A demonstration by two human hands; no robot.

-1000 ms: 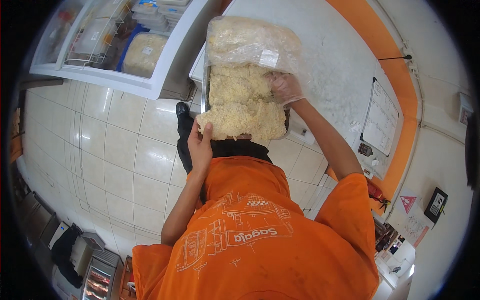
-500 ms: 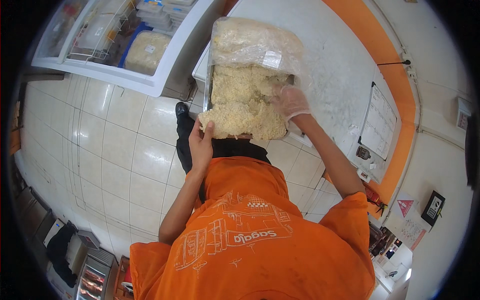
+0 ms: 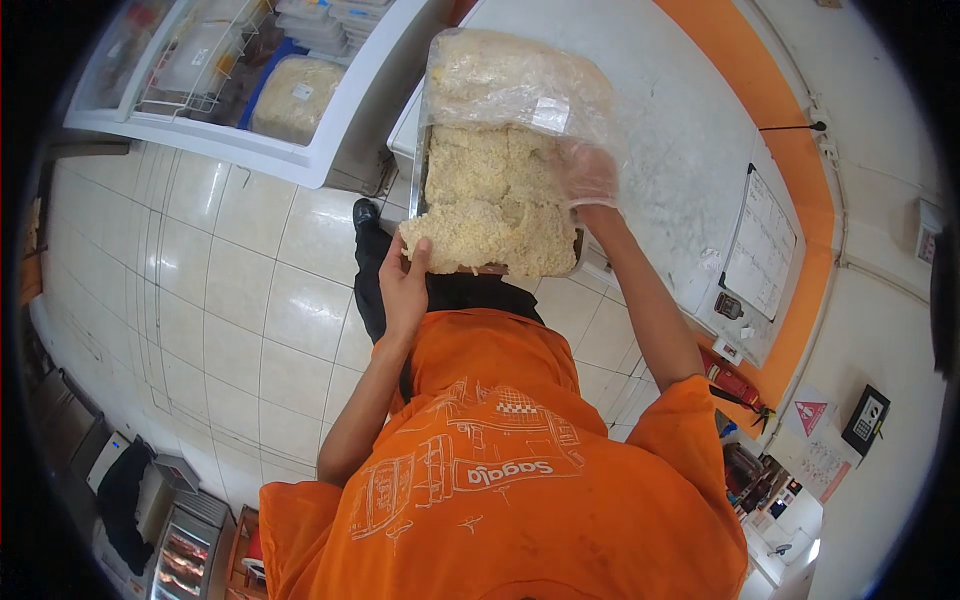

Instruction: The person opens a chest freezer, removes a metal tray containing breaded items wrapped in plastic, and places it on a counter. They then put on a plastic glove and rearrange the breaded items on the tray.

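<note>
A metal tray point(image 3: 418, 168) holds pale, crumb-coated pieces point(image 3: 468, 172) lying side by side. Clear plastic wrapping point(image 3: 550, 112) covers its far end. At the near left corner my bare left hand point(image 3: 404, 288) grips the end of a breaded piece point(image 3: 458, 236), thumb on top and the other fingers mostly hidden underneath. My right hand point(image 3: 588, 176), in a clear plastic glove, is at the tray's right side beside the wrapping and the crumbed pieces. Motion smears its fingers, so I cannot make out whether they hold anything.
Under the tray's far part is a white surface point(image 3: 670, 130). To the left stands an open white chest freezer point(image 3: 310, 165) with stacked containers and a wrapped crumb-coated block point(image 3: 292, 98). A whiteboard point(image 3: 758, 245) lies at the right, with a fire extinguisher point(image 3: 732, 382) nearer me.
My right hand has shifted slightly up and to the right, away from the pieces toward the tray's edge. My left hand keeps its hold at the corner, almost still.
</note>
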